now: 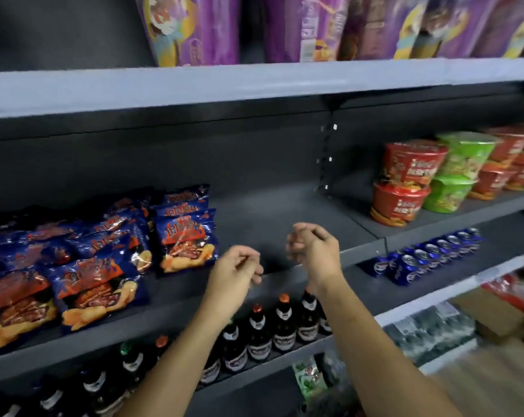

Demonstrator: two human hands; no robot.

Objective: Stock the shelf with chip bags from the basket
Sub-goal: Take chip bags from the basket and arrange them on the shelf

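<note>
Several blue chip bags [188, 239] with orange print lie and stand in rows on the left half of the dark grey middle shelf [278, 218]. My left hand [235, 270] hovers at the shelf's front edge, just right of the nearest upright bag, fingers loosely curled and holding nothing. My right hand [313, 246] is raised a little further right over the bare stretch of shelf, fingers also loosely curled and empty. Both hands are blurred. The basket is out of view.
Red and green noodle cups [417, 179] are stacked on the same shelf at the right. Purple bags [194, 28] fill the shelf above. Dark bottles [281, 323] and blue cans [423, 257] line the shelf below. More goods sit lower right.
</note>
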